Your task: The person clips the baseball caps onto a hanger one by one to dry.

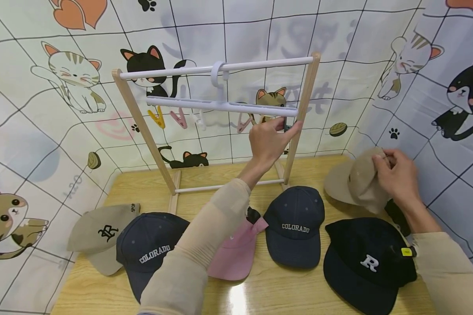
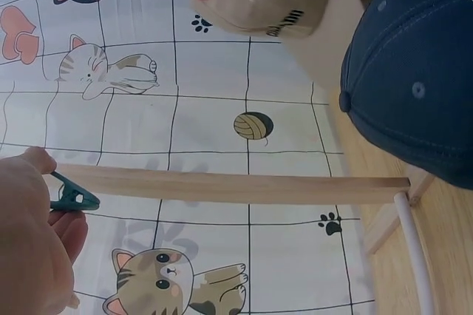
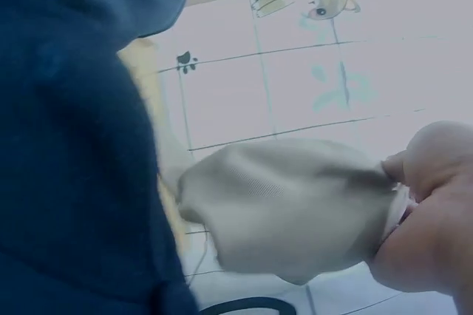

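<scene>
My left hand (image 1: 269,141) is at the right end of the white hanger (image 1: 205,105), pinching a teal clip (image 2: 76,200) between thumb and fingers. The hanger hooks over the top bar of a wood-and-white rack (image 1: 173,71). On the hanger's left half hang a yellow clip (image 1: 157,117), a pink clip (image 1: 179,118) and a white clip (image 1: 199,119); another pink clip (image 1: 242,123) is just left of my hand. At the right, my right hand (image 1: 400,175) grips the back edge of a beige cap (image 1: 364,181), whose brim points left.
Along the table's front lie a beige cap (image 1: 98,232), a navy Colorado cap (image 1: 151,253), a pink cap (image 1: 234,258), a second navy Colorado cap (image 1: 294,218) and a black cap (image 1: 368,258) with a white R. Cat-print cloth (image 1: 228,26) covers the walls behind and beside the rack.
</scene>
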A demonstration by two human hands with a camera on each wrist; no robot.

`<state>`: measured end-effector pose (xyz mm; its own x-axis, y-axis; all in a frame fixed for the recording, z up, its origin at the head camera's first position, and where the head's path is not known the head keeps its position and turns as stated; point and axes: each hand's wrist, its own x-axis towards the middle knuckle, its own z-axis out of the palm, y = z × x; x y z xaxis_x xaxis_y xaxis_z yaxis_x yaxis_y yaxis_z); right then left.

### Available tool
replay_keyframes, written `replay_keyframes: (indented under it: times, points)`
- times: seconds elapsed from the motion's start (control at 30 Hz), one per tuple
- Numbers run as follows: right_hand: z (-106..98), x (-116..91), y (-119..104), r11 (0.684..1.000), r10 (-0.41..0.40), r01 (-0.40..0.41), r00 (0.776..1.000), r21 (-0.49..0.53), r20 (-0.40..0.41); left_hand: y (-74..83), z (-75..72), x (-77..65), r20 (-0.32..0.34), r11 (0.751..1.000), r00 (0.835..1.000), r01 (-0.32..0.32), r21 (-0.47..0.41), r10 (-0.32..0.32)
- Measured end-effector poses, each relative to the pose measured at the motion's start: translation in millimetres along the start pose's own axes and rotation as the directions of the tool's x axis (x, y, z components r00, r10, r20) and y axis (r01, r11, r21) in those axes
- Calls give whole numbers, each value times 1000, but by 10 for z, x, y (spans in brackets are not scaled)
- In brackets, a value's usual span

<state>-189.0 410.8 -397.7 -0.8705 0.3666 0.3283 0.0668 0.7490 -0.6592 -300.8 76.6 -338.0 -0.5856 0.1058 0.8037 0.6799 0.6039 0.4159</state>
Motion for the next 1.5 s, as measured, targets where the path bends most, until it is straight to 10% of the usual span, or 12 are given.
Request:
replay_keyframes:
  times: [0.7,1.0,1.5]
  points:
    - [-151,-27,-770,962,-149,196,961,192,-232,-87,-153,51,103,998,994,-27,59,20]
    - [-199,-137,-1010,942,-205,252,955,220,-216,-84,-186,53,125,996,992,-47,73,38]
    - [-184,-374,-1288,865,-459,470,883,174,-103,-102,-266,75,173,999,985,-12,48,4]
